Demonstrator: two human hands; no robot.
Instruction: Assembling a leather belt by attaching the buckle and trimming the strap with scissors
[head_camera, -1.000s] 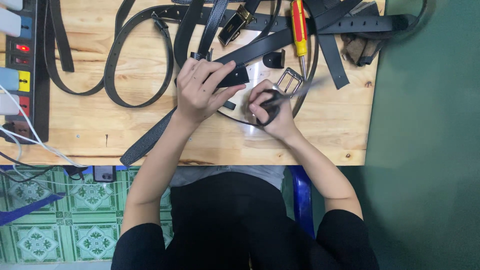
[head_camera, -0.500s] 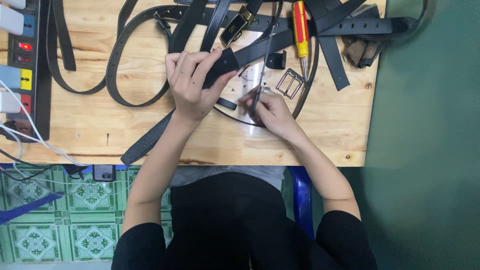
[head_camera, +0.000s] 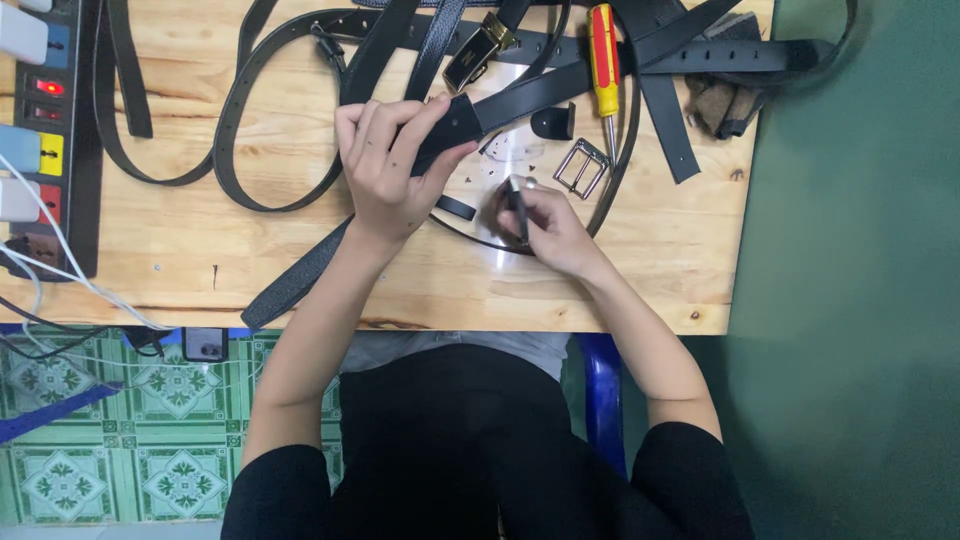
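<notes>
Black belt strap (head_camera: 520, 98) in left hand (head_camera: 385, 170) fingers, long axis toward upper right; right hand (head_camera: 540, 220) fingers clenched on small dark tool (head_camera: 516, 200).

Your tabletop (head_camera: 300, 250) is pale yellowish wood with darker brown grain streaks and a few small knots. The belt strap (head_camera: 520, 100) in your left hand (head_camera: 385, 170) is plain black, as are the other belts (head_camera: 230, 150) looped toward ten o'clock, several punched with a row of small holes. At twelve o'clock a buckle (head_camera: 478, 50) shows gold and black. The screwdriver (head_camera: 603, 50) at one o'clock has a red handle with yellow accents and a silver shaft; the square buckle frame (head_camera: 581, 168) below it is silver. The power strip (head_camera: 45, 130) at nine o'clock is black, with red, blue and yellow patches and white plugs. The floor (head_camera: 150, 440) wears green patterned tiles. Your clothes (head_camera: 470, 440) are black.
</notes>
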